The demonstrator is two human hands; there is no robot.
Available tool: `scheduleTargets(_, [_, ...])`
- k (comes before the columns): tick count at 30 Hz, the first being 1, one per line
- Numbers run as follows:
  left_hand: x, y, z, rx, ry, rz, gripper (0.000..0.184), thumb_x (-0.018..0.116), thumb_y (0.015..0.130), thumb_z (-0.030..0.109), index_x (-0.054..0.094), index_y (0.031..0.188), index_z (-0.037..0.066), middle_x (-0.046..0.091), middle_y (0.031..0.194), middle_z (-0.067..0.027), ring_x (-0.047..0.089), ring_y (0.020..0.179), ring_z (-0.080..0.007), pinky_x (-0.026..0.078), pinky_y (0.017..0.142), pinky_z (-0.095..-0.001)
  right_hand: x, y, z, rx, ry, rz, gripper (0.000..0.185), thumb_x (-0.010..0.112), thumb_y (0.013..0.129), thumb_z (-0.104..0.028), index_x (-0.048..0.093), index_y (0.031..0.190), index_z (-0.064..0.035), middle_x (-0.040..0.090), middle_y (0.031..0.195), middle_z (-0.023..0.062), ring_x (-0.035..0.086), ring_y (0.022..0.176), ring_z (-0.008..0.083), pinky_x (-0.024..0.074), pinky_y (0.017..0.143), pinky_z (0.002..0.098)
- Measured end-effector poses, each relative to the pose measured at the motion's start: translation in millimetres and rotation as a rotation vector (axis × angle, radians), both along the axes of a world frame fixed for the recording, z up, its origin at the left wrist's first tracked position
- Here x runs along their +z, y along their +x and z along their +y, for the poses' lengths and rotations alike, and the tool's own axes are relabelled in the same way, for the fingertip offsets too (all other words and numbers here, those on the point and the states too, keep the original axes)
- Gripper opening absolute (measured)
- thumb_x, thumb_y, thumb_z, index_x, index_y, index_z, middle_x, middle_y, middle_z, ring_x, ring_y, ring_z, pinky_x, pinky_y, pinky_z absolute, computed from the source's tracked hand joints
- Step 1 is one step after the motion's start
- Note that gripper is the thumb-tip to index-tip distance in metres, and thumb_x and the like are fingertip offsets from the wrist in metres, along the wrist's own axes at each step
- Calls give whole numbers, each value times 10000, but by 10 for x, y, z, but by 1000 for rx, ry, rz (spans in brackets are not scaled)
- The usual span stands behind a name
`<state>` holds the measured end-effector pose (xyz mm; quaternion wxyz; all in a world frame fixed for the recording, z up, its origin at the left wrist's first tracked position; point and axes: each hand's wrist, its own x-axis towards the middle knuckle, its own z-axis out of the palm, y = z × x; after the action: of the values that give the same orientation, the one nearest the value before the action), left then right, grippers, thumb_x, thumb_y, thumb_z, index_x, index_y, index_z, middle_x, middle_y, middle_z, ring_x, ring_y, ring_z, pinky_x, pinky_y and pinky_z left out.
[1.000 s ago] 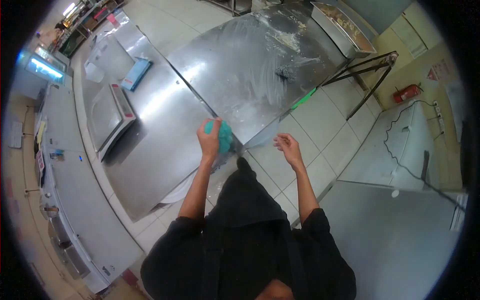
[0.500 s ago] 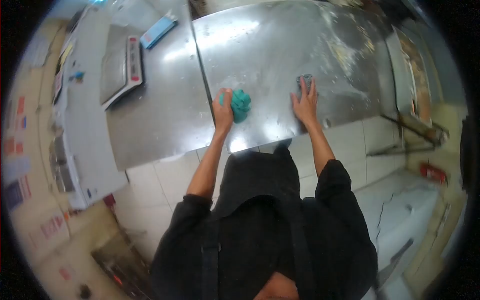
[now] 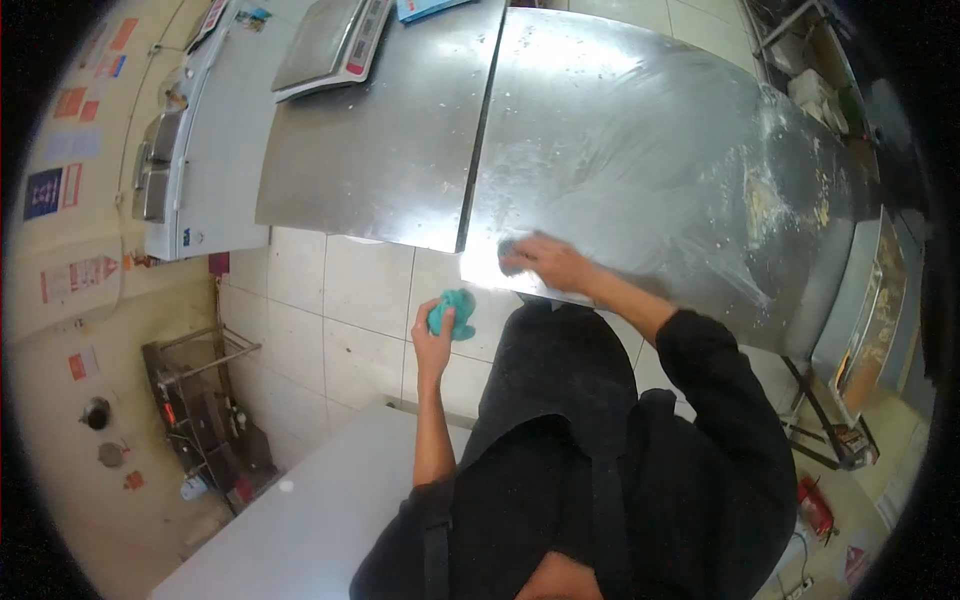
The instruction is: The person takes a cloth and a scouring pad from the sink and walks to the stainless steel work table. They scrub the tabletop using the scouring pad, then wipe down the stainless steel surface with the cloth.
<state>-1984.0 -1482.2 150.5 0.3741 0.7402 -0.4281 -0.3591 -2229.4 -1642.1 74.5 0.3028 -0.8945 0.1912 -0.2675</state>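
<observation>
My left hand [image 3: 432,335] is closed around a bunched teal cloth [image 3: 457,312], held in the air off the near edge of the steel table [image 3: 620,130]. My right hand [image 3: 555,262] presses a grey scouring pad [image 3: 508,256] onto the tabletop, close to its near left corner. Fingers cover part of the pad. Whitish smears and flecks mark the steel, with yellowish residue [image 3: 765,205] toward the right end.
A second steel table [image 3: 370,170] adjoins on the left across a narrow gap, bearing a weighing scale [image 3: 325,45] and a blue packet [image 3: 425,8]. A white chest [image 3: 215,130] stands further left. Behind my left arm is a white surface [image 3: 310,510]; a metal rack [image 3: 205,420] stands lower left.
My right hand has moved the scouring pad leftward and nearer along the table. My left hand has lifted the cloth off the steel, past the edge. The head view has turned.
</observation>
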Motion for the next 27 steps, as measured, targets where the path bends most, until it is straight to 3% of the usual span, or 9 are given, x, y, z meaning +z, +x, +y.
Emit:
scheduleTargets(2, [-247,118,267,76,4,-85,342,644,907,278,600,1077,-17,636,952,-110,582,889,-171,482,800,-317,-166,243,-503,-45,-47,44,391,529,771,12,615,1137,-96,594,1147,146,561,1074,336,471,928,410])
scheduleTargets(6, [-665,249,868,140,86,-53,299,672,885,220,596,1058,-11,650,894,-134,610,827,-216,495,790,-341,-132,576,-1487,-568,-206,-74,269,578,781,-36,628,1042,-72,595,1084,191,551,1002,391,461,875,456])
scheduleTargets(9, [-919,262,1299,267,240,-38,288,665,892,245,605,1022,-5,655,879,-139,611,805,-210,500,766,-352,-89,841,-1154,-521,-81,-8,118,607,796,-129,630,883,-52,618,912,173,574,889,360,462,804,461])
scheduleTargets(10, [-1104,287,1464,269,232,-24,288,665,892,245,605,1022,-5,655,879,-139,611,805,-210,500,766,-352,-484,966,-888,-376,-87,-50,112,625,788,-145,618,854,-54,607,872,174,577,889,341,458,777,456])
scheduleTargets(13, [-1713,358,2008,344,283,244,323,670,890,296,608,996,-2,659,877,-142,610,789,-202,503,738,-349,15,1061,84,-207,-106,-99,166,640,807,-207,636,907,-75,617,823,102,602,799,285,481,753,436])
scheduleTargets(16, [-1857,514,2311,304,426,135,360,679,879,334,609,981,-4,657,856,-137,614,785,-195,506,727,-336,-365,886,-467,-163,-261,-57,128,624,829,-156,616,889,-44,594,826,122,569,795,315,450,745,446])
scheduleTargets(20, [-1739,582,2333,272,533,80,385,673,877,358,612,979,-8,659,859,-150,629,806,-226,501,736,-369,-97,627,-1659,-744,-294,44,153,596,869,-180,604,872,-27,601,817,145,564,796,346,441,736,468])
scheduleTargets(23, [-2227,804,2281,321,498,44,390,656,885,362,612,991,-11,663,881,-166,629,818,-257,494,754,-378,-444,929,-995,-729,-103,303,142,567,857,-188,597,841,-50,600,828,157,578,824,332,455,757,447])
scheduleTargets(27, [-2377,1135,1938,260,467,115,380,636,896,355,610,1007,-8,661,897,-172,627,824,-277,489,765,-382,-164,697,30,-391,-162,107,147,620,809,-140,586,904,-34,586,838,153,571,817,325,459,770,449])
